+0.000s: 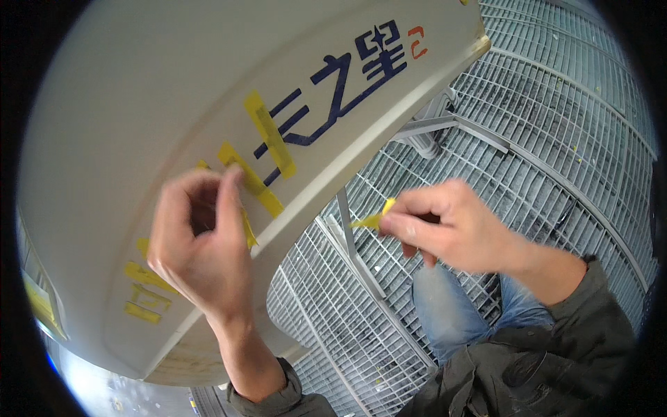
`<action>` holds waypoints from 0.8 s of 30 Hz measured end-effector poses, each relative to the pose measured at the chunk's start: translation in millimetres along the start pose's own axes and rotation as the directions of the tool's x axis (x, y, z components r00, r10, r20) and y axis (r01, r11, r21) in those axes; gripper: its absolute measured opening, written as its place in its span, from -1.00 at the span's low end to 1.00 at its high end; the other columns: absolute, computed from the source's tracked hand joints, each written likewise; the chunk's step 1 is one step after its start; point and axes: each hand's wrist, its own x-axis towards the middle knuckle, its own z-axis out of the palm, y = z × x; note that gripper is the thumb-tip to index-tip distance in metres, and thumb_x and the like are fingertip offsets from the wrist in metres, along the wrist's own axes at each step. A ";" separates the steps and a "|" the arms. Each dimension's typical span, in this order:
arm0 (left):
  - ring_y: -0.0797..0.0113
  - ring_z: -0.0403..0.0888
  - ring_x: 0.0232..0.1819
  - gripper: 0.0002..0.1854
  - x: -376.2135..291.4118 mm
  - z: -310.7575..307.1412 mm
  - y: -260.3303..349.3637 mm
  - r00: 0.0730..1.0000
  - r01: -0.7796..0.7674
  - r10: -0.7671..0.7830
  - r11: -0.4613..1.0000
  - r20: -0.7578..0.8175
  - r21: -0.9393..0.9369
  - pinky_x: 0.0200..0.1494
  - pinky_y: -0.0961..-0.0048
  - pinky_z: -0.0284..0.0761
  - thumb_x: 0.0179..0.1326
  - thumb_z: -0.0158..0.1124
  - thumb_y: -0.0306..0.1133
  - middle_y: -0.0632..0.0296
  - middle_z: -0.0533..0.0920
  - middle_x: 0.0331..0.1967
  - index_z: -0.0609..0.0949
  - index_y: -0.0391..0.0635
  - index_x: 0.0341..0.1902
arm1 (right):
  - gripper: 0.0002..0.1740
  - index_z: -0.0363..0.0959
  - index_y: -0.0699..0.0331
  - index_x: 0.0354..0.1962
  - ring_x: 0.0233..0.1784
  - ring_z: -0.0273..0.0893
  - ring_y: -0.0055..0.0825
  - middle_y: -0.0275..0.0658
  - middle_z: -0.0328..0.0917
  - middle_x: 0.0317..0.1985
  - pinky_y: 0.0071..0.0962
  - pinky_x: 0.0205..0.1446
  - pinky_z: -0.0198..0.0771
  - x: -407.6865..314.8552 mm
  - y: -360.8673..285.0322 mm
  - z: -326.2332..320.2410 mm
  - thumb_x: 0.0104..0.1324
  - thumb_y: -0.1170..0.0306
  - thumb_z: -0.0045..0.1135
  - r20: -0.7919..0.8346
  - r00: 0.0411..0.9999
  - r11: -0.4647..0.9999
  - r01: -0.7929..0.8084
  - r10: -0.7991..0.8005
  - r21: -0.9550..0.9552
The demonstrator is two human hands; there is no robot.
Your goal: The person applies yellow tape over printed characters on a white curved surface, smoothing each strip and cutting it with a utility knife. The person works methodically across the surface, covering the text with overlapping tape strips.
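In front of me is a white, curved molded panel (pixel 140 99) bearing dark blue lettering (pixel 341 83) and a small red character (pixel 418 43). Yellow masking tape strips cross the lettering, one upper strip (pixel 270 134) and a lower strip (pixel 263 190) beside it. My left hand (pixel 206 245) is raised against the lower-left lettering, thumb and fingers curled towards each other; blur hides whether anything is between the tips. More yellow tape (pixel 143 314) outlines characters further left. Over the floor, away from the panel, my right hand (pixel 443 227) pinches a crumpled yellow tape piece (pixel 371 221).
Underfoot lies metal grating (pixel 542 182) with small yellow scraps scattered on it. A metal support frame (pixel 424 127) stands beneath the panel's lower edge (pixel 359 151). My jeans-clad knee (pixel 448 307) is close below my right hand.
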 end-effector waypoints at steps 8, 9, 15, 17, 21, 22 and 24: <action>0.73 0.43 -0.52 -0.57 -40.7 -8.6 4.6 0.880 0.436 -0.328 0.844 0.343 -0.312 -0.46 0.74 0.36 -0.10 0.77 -0.43 0.36 0.66 -0.41 0.74 -0.24 -0.15 | -0.76 0.65 0.40 -0.36 -0.53 0.59 -0.18 -0.06 0.57 -0.59 -0.28 -0.37 0.47 54.9 -59.2 -19.0 0.37 0.35 0.23 0.093 0.883 0.585 0.380 -0.460 -0.716; 0.72 0.44 -0.51 -0.57 -42.5 -6.4 6.1 0.873 0.458 -0.325 0.803 0.363 -0.382 -0.46 0.74 0.37 -0.09 0.76 -0.44 0.36 0.67 -0.41 0.73 -0.25 -0.14 | -0.77 0.64 0.39 -0.38 -0.52 0.59 -0.16 -0.07 0.58 -0.58 -0.26 -0.36 0.47 53.7 -60.8 -16.3 0.36 0.36 0.24 0.108 0.901 0.576 0.357 -0.420 -0.735; 0.66 0.55 -0.50 -0.82 -52.9 2.0 12.7 0.795 0.599 -0.360 0.596 0.488 -0.535 -0.44 0.70 0.44 0.19 0.57 -0.51 0.35 0.67 -0.45 0.74 -0.27 -0.18 | -0.81 0.61 0.34 -0.40 -0.48 0.60 -0.07 -0.10 0.59 -0.58 -0.19 -0.31 0.50 39.6 -60.6 -10.7 0.33 0.37 0.27 0.214 0.906 0.539 0.393 -0.364 -0.746; 0.64 0.55 -0.53 -0.91 -57.2 2.6 13.6 0.822 0.558 -0.326 0.626 0.467 -0.545 -0.46 0.68 0.42 0.27 0.49 -0.51 0.34 0.67 -0.47 0.74 -0.28 -0.24 | -0.79 0.62 0.34 -0.36 -0.40 0.64 -0.08 -0.06 0.66 -0.44 -0.19 -0.26 0.54 35.1 -60.6 -13.9 0.36 0.35 0.25 0.251 0.906 0.552 0.408 -0.340 -0.727; 0.60 0.55 -0.54 -0.92 -62.7 7.9 14.5 0.874 0.483 -0.339 0.685 0.348 -0.545 -0.47 0.64 0.40 0.28 0.47 -0.52 0.32 0.66 -0.49 0.73 -0.28 -0.27 | -0.78 0.66 0.33 -0.28 -0.32 0.69 -0.10 -0.04 0.70 -0.36 -0.19 -0.23 0.56 34.2 -58.0 -12.5 0.40 0.32 0.22 0.240 0.941 0.572 0.335 -0.238 -0.749; 0.58 0.56 -0.54 -0.92 -62.6 8.9 14.3 0.895 0.444 -0.335 0.733 0.295 -0.516 -0.47 0.62 0.40 0.27 0.46 -0.52 0.30 0.66 -0.50 0.73 -0.29 -0.28 | -0.78 0.67 0.32 -0.26 -0.31 0.70 -0.10 -0.04 0.71 -0.35 -0.18 -0.22 0.57 35.5 -57.0 -10.5 0.41 0.32 0.21 0.238 0.928 0.547 0.363 -0.288 -0.754; 0.53 0.58 -0.54 -0.92 -61.0 9.3 13.8 0.929 0.368 -0.310 0.826 0.202 -0.427 -0.47 0.59 0.42 0.26 0.45 -0.53 0.27 0.66 -0.50 0.71 -0.29 -0.29 | -0.78 0.68 0.30 -0.21 -0.32 0.70 -0.09 -0.06 0.72 -0.36 -0.16 -0.21 0.58 39.3 -56.2 -5.8 0.42 0.33 0.19 0.193 0.901 0.533 0.391 -0.390 -0.750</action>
